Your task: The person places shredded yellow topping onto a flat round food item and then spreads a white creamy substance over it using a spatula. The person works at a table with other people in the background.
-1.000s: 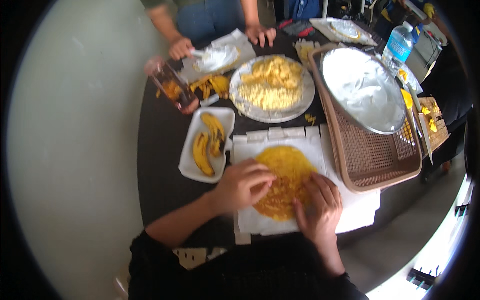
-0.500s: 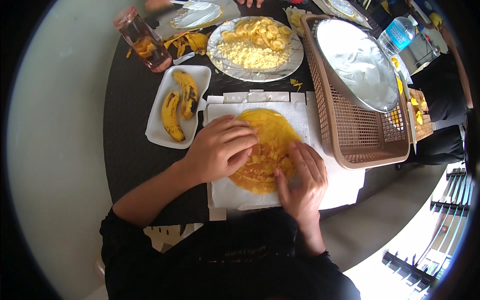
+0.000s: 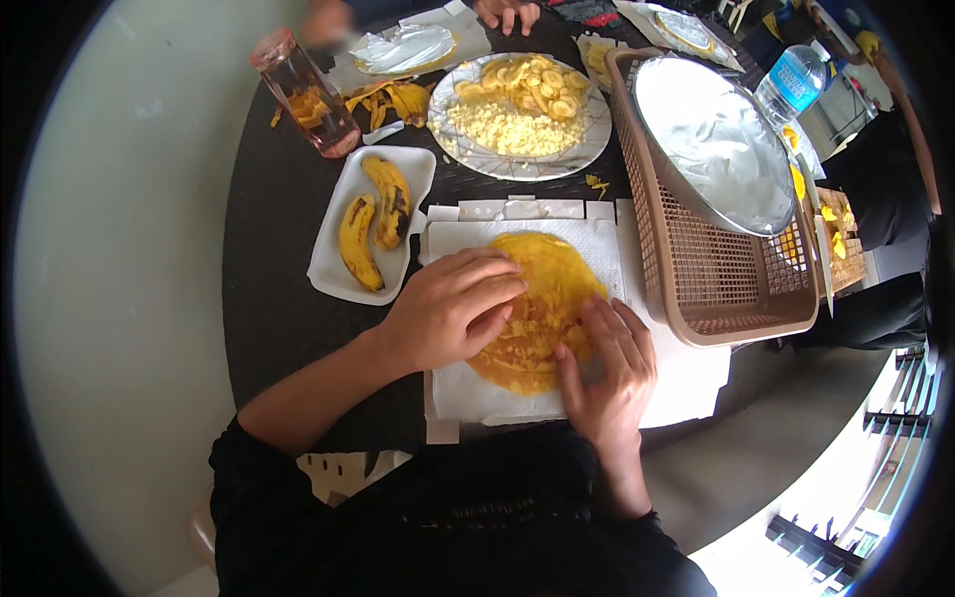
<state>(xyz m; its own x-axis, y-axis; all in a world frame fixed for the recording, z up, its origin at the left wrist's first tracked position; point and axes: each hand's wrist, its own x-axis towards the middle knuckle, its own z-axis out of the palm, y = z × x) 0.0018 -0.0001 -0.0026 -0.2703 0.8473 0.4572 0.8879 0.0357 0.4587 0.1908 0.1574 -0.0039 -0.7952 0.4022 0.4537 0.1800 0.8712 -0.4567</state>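
Observation:
A round yellow-brown crepe [image 3: 542,323] lies flat on white paper towel [image 3: 453,393] in front of me. My left hand [image 3: 456,306] rests on its left edge, fingers slightly bent and thumb apart from them. At the crepe's right edge, my right hand [image 3: 612,363] touches the surface with its fingertips, the thumb spread away. Neither hand lifts the crepe. The parts of its edge under my fingers are hidden.
Left stands a white foam tray [image 3: 328,282] with two bananas [image 3: 376,224]. Beyond are a plate [image 3: 443,119] of banana slices and crumbly pale bits, a jar [image 3: 306,95] and cream-topped crepe [image 3: 406,50]. Right, a metal bowl [image 3: 711,144] of white cream leans in a brown basket [image 3: 741,333].
The whole view has shifted slightly, so the table things sit lower and further right. Both my hands stay on the crepe in nearly the same places. Another person's hand shows more at the far edge.

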